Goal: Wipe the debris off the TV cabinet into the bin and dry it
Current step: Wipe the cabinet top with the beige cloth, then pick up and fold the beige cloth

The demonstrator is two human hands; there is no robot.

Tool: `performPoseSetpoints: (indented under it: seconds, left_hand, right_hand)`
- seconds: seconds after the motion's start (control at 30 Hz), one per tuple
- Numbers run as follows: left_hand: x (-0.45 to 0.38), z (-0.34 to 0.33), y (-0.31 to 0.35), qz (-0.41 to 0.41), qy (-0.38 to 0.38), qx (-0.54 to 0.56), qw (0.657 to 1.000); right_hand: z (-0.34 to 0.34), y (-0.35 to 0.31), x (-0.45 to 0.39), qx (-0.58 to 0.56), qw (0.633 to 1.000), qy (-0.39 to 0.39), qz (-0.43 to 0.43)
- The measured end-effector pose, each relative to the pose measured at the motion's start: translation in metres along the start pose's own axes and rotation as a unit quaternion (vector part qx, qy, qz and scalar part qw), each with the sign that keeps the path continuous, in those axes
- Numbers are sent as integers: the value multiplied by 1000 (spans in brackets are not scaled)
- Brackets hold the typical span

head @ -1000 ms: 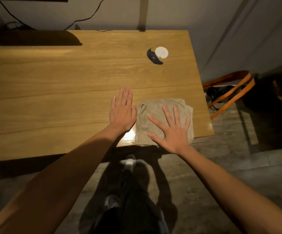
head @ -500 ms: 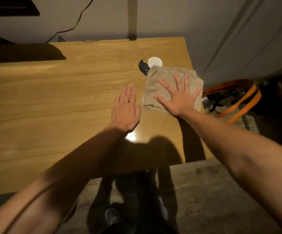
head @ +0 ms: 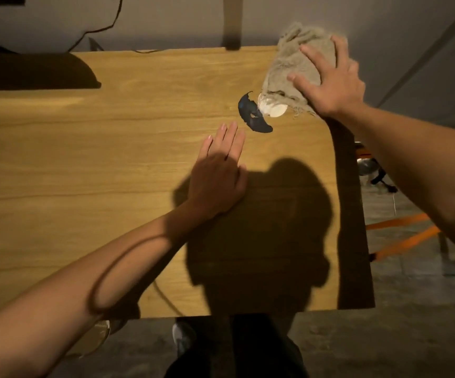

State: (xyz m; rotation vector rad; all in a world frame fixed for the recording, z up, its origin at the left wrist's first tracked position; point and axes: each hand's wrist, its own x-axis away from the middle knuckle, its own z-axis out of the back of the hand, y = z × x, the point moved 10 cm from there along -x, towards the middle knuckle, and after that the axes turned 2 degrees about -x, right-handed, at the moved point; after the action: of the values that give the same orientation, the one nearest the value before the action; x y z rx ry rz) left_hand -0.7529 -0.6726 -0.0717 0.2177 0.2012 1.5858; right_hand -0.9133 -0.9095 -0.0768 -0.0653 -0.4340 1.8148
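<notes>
We are pressing our right hand [head: 330, 77], fingers spread, onto the bunched cloth [head: 294, 64] at the cabinet's [head: 84, 159] far right corner. The cloth's edge is covering part of the white scrap [head: 274, 110], beside the dark scrap [head: 252, 115]. Our left hand [head: 218, 175] is lying flat, fingers together, nearby.
</notes>
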Motion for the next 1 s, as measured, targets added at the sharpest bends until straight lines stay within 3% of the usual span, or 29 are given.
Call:
performPoseSetpoints:
  seconds: [0.17,0.53,0.7,0.87,1.0]
  left_hand:
    - [3,2,2,14,17,-7,1000]
    - [49,-13,32,54,-26,-20,998]
    - [113,-24,111,-17,-63,131,989]
    - [153,-22,138,52,-73,309,947]
    - [171,-20,131,164,-83,394,901]
  right_hand:
    - [-6,10,47,-3,1000,15,-9]
    - [-36,37,255,9,997,46,-53]
    - [-54,45,337,21,993,66,-92]
    - [-72,41,410,52,990,67,-115]
    - [-91,13,456,31,991,52,-123]
